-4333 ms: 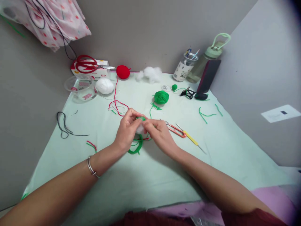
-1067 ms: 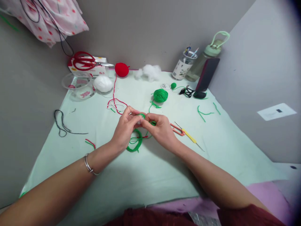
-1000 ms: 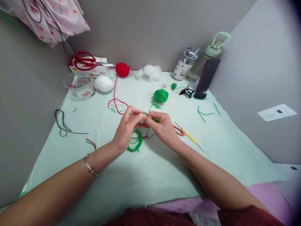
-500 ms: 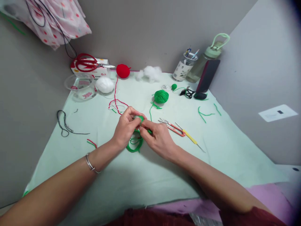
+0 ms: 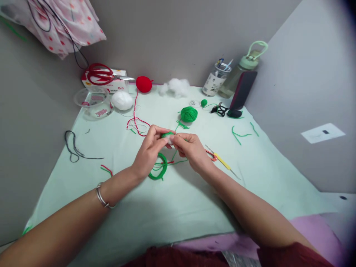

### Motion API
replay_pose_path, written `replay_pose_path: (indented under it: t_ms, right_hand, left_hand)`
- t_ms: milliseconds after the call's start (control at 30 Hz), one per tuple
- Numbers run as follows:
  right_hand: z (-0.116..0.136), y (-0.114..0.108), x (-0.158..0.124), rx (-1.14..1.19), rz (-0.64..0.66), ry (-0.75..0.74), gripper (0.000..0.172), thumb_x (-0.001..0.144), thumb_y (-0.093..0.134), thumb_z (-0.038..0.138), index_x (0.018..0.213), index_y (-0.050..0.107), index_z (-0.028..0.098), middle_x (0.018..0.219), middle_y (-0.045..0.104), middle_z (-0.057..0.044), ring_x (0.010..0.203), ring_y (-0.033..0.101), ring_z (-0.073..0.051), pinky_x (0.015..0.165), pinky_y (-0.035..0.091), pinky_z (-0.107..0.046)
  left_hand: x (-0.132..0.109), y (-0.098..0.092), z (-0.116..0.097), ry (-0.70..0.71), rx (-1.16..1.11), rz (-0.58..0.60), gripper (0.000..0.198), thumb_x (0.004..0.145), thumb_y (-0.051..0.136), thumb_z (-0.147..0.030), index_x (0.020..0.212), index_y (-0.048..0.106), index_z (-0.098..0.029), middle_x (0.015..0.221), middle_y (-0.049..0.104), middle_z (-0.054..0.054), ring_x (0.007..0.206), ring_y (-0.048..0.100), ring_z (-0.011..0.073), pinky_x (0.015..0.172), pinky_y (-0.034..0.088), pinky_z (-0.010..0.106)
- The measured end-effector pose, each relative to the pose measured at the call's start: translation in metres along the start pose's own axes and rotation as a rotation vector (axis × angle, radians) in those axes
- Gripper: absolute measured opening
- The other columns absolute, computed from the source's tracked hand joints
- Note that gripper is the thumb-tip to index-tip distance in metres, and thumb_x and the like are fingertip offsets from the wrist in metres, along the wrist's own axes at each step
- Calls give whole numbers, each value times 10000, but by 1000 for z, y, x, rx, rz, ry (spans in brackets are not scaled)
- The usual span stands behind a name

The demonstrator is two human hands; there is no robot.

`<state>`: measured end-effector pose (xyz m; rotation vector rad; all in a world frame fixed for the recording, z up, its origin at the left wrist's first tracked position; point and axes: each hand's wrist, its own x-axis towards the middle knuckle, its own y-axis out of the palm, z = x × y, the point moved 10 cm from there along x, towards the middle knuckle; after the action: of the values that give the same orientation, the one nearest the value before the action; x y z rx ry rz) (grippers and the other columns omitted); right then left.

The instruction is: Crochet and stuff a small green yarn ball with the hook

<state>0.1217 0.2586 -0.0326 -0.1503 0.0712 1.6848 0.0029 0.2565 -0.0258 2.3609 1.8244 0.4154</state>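
Note:
My left hand is closed around a small rounded green and white yarn piece, its green side up. My right hand pinches the same piece at its right edge, thumb against the white part. Whether a tool is in the right fingers is hidden. Green strands hang below the hands toward a green yarn ring lying on the cloth, with a short red strand beside it. Behind the hands sits a ball of green yarn. Orange-handled snips lie partly hidden behind my right hand.
A yellow-handled crochet hook lies on the right. Along the back stand red scissors on a box, a clear tub, white yarn, red yarn, white stuffing, a pen cup and a bottle.
Both hands have shifted slightly up and right, away from the green ring, which shows more fully. The held piece has been turned, and my right hand covers more of the snips.

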Motion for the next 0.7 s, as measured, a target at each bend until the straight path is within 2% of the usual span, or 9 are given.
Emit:
replay_pose_path:
  t_ms: [67, 233, 333, 400, 500, 600, 700]
  right_hand:
    - [5, -3, 0, -57, 9, -36, 436, 829, 680, 509, 549, 513, 219, 536, 388, 62, 536, 308, -96, 523, 240, -278]
    - [19, 6, -14, -324, 63, -177, 367, 959, 540, 450, 687, 585, 208, 669, 576, 1, 649, 482, -139, 646, 350, -285]
    - [21, 19, -25, -582, 50, -237, 269, 990, 484, 334, 759, 560, 218, 626, 515, 24, 574, 405, -130, 636, 298, -298]
    - [19, 26, -27, -664, 47, -250, 237, 986, 485, 287, 760, 525, 228, 588, 455, 47, 533, 342, -122, 620, 267, -302]
    - [16, 24, -22, -612, 37, -230, 267, 977, 507, 290, 717, 504, 229, 598, 467, 46, 557, 380, -123, 621, 285, -290]
    - [12, 12, -9, -467, 15, -186, 278, 954, 532, 322, 702, 576, 212, 647, 533, 28, 638, 460, -137, 648, 335, -279]
    - [6, 1, 1, -352, 6, -131, 276, 915, 581, 362, 698, 632, 198, 640, 528, 36, 635, 439, -131, 637, 337, -279]
  left_hand:
    - [1, 1, 4, -39, -52, 5, 122, 948, 689, -281, 1002, 605, -210, 1051, 764, 45, 829, 681, 155, 807, 558, 330]
    - [4, -6, 14, -72, -71, -71, 254, 831, 810, -236, 952, 589, -210, 874, 757, -5, 743, 690, 138, 736, 553, 287]
    - [4, -16, 21, -117, -80, -153, 275, 763, 817, -210, 909, 583, -203, 848, 766, -2, 699, 676, 129, 674, 530, 260]
    - [4, -20, 24, -146, -80, -188, 274, 749, 800, -200, 903, 573, -202, 838, 772, 2, 665, 663, 125, 631, 507, 248]
    - [4, -21, 26, -162, -92, -205, 273, 780, 780, -228, 913, 541, -216, 830, 774, -2, 644, 653, 125, 637, 508, 258]
    - [4, -20, 24, -137, -105, -209, 294, 786, 793, -235, 910, 526, -224, 911, 783, 0, 709, 670, 123, 715, 533, 275]
    - [2, -17, 21, -90, -93, -183, 277, 795, 790, -216, 917, 541, -223, 1018, 772, 3, 774, 676, 115, 770, 545, 282]
